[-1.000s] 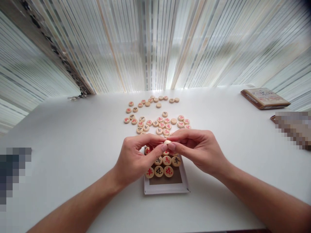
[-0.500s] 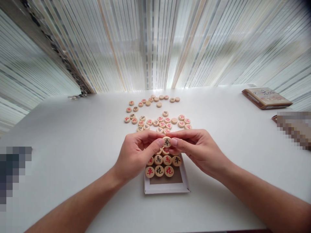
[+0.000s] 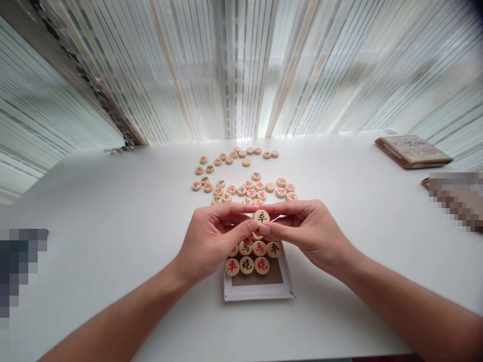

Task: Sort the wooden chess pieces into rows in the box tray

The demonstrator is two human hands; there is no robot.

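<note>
Both hands met above the tray [image 3: 287,286]. The left hand [image 3: 211,241] and the right hand [image 3: 305,234] pinched one round wooden piece [image 3: 261,217] between thumbs and fingertips, its face with a black character turned toward the camera. The piece hung just over the tray's far end. Inside the tray lay rows of pieces [image 3: 247,264] marked red and black, set side by side. Beyond the tray, loose pieces [image 3: 241,183] were scattered on the white table [image 3: 113,226]. Well to the tray's right, near the table's far edge, sat a box lid [image 3: 413,151].
</note>
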